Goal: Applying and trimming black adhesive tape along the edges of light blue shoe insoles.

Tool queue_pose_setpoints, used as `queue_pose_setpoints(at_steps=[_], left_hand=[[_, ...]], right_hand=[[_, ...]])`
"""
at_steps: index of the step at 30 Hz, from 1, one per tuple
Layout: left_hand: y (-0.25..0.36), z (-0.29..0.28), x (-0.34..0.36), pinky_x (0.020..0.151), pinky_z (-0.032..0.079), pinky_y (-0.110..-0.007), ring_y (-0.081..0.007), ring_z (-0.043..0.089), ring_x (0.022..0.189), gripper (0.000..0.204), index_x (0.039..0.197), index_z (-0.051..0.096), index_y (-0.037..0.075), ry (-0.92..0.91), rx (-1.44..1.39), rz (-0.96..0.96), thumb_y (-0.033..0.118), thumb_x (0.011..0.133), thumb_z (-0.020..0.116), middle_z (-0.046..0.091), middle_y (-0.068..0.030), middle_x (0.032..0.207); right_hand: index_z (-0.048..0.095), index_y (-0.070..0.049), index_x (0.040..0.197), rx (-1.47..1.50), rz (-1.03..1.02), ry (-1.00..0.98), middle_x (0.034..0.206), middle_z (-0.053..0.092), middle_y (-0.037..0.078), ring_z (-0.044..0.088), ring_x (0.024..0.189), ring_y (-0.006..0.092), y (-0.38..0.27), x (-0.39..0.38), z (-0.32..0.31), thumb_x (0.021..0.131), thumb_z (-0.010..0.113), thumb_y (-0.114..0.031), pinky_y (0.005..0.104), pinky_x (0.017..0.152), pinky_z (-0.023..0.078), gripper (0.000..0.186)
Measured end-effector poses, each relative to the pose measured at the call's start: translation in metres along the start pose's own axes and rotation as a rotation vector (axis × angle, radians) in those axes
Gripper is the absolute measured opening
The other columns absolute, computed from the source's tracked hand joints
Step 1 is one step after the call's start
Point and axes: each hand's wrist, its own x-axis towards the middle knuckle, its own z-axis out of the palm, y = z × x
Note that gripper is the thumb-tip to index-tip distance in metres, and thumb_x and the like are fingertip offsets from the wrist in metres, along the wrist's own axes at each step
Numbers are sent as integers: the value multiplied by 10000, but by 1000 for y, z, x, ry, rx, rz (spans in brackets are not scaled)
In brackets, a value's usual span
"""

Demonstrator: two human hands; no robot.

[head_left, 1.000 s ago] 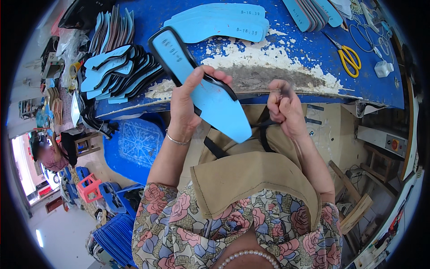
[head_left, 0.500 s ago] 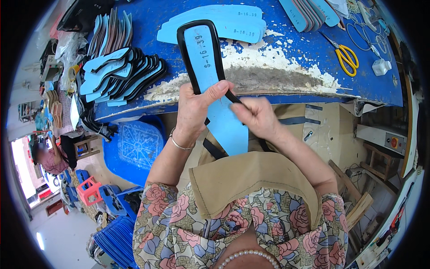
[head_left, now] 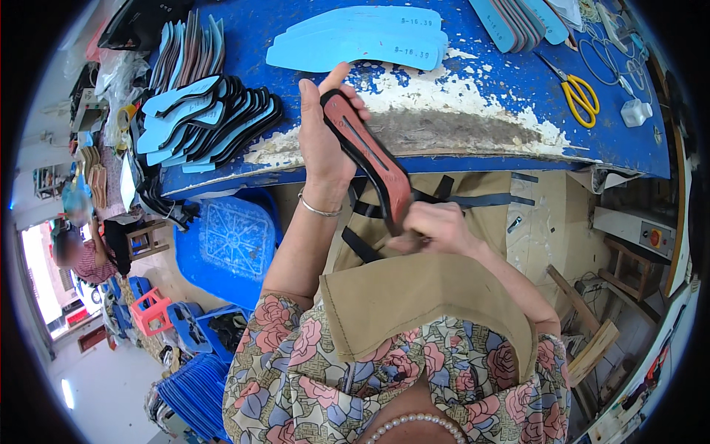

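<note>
A shoe insole board [head_left: 377,159] slants over my lap, its reddish-brown side up, with a long slot down the middle and a black wrapped edge. My right hand [head_left: 436,228] is closed around its lower end; some blur covers the fingertips. Against the upper end rests my left hand [head_left: 325,140], thumb and fingers stretched out, part of the fingers hidden behind the board. Beyond my left hand lies a pile of black-edged, light-blue insole boards [head_left: 214,122] on the blue worktable [head_left: 510,152]. Several flat light-blue boards [head_left: 355,41] lie overlapped farther back.
Yellow-handled scissors [head_left: 579,100] and a small white bottle [head_left: 634,112] lie at the table's right. More boards [head_left: 188,55] stand bunched at left. Below the table edge are a blue plastic tub [head_left: 225,240] and, at right, wooden pieces [head_left: 592,348]. A person [head_left: 92,251] sits far left.
The insole board has been turned over from its light-blue side to its reddish-brown side and lowered. My left hand has loosened its grip and stretched out; my right hand moved down to the lower end.
</note>
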Motion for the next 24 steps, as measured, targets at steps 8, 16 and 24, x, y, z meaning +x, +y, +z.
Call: queue_pose_setpoints(at_steps=[8,16,24], left_hand=[[0,-2,-2,649,438,-286,-154,451,745,574,1249,428,-40,-226,-197,-98,439,941,359,485,-48,825],[5,10,-43,609,408,-344,-168,464,632,466,1086,521,-39,-122,-120,-323,390,913,457,479,-50,693],[197,4,-11,642,479,-257,-163,566,718,434,1033,602,75,-392,1574,680,132,641,782,631,-68,868]], right_hand=[[617,-5,902,1055,847,-65,652,529,-65,429,582,12,-2,8,-21,808,643,-121,198,556,379,151],[628,-8,844,761,781,10,654,517,-65,424,587,8,-1,8,-5,805,638,-97,183,528,357,98],[608,0,868,686,850,193,700,638,67,544,532,76,31,-13,-21,860,593,-124,193,519,441,126]])
